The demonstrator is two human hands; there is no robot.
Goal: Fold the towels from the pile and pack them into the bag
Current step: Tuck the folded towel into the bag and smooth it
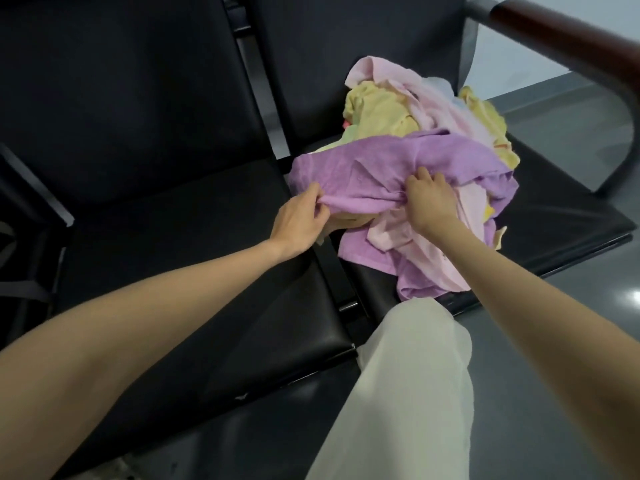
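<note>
On the right seat (554,216), both hands pinch the purple towel (398,161) atop the pile (450,109), left hand (301,220) and right hand (429,199) fingers bunched in cloth; tugging may drag neighbours floorward.

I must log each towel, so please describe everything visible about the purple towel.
The purple towel is a soft, lilac terry-like cloth, crumpled and unfolded. It lies draped over the front of the pile of pink and yellow towels on the black seat. The left hand pinches its near edge; the right hand grips a bunched fold.
</note>
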